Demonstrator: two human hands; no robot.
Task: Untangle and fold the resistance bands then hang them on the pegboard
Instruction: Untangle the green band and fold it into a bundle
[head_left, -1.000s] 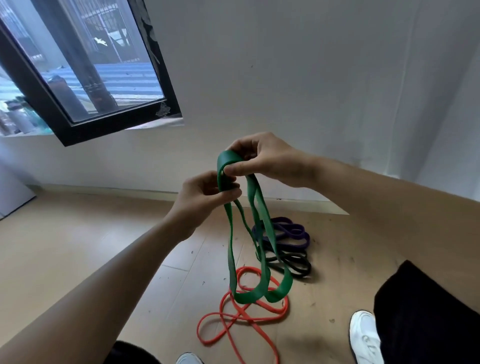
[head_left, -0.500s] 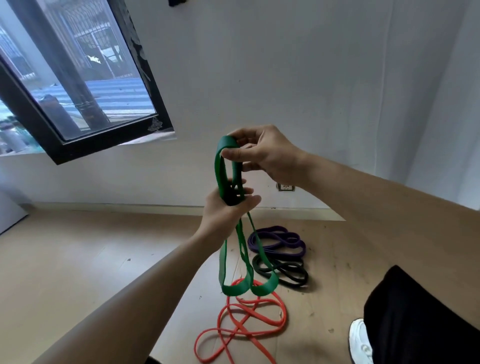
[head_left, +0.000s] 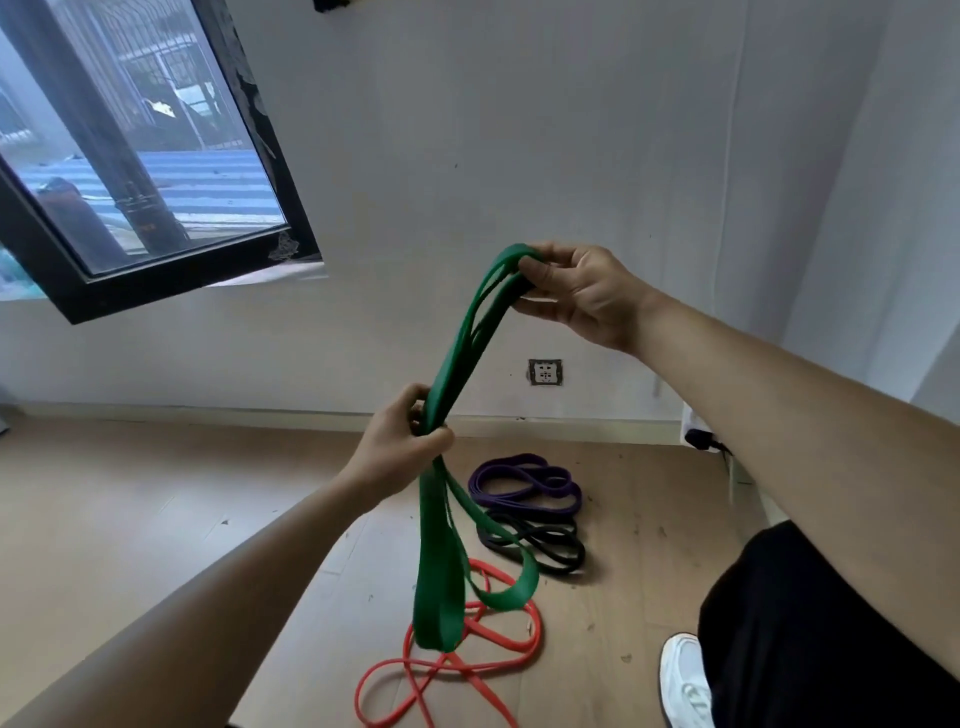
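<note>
While the green resistance band (head_left: 457, 358) is gathered into several strands and held up in the air, the right hand (head_left: 582, 293) pinches its top fold between thumb and fingers, and the left hand (head_left: 402, 441) lower down grips the bundled strands in a closed fist, with two loops hanging below it. Beneath those loops, on the wooden floor (head_left: 130, 519), lie an orange band (head_left: 452, 670) in a loose tangle, a black band (head_left: 540, 543) and a purple band (head_left: 524, 480) close together near the white wall (head_left: 519, 130). Around them show a black-framed window (head_left: 145, 171) at upper left, a wall socket (head_left: 545, 372) and a white shoe (head_left: 685, 680).
</note>
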